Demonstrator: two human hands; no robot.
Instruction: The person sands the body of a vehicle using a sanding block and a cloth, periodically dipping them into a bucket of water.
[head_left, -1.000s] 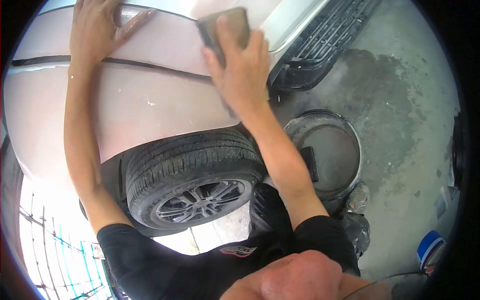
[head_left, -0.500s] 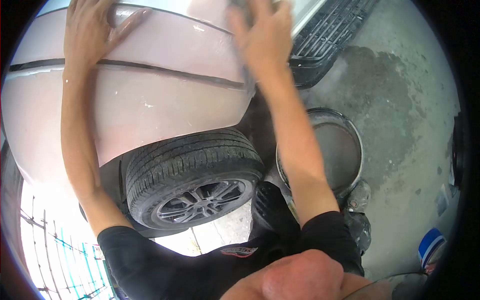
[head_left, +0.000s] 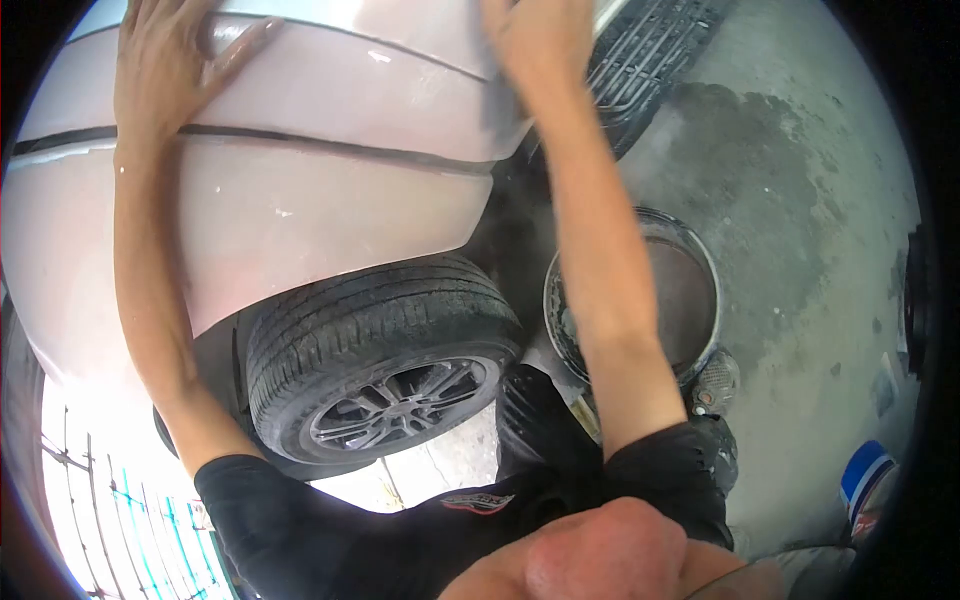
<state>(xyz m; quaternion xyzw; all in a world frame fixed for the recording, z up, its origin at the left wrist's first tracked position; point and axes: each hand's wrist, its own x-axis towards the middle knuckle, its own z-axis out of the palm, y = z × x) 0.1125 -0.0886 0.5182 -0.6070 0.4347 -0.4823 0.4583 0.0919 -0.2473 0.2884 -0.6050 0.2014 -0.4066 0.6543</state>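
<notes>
My left hand (head_left: 168,75) lies on the pale pinkish-white car panel (head_left: 330,205) at the upper left, its thumb stretched out and nothing seen in it. Higher on the bodywork, near its right edge, is my right hand (head_left: 545,45). The frame's top cuts off most of its fingers, so what they hold, if anything, is hidden. A dark gap runs across the bodywork below both hands. Under the panel's curved edge sits a black tyre (head_left: 375,315) with a grey spoked wheel (head_left: 405,405).
A round basin (head_left: 690,295) of murky liquid stands on the concrete floor, partly behind my right forearm. Beyond that forearm is a dark grille (head_left: 650,60). A wet patch (head_left: 750,190) marks the floor. A blue and white item (head_left: 865,480) lies at lower right.
My right hand has moved up, taking its fingers mostly out of view. My left hand stays on the panel, shifted slightly left in the picture. The view has shifted a little.
</notes>
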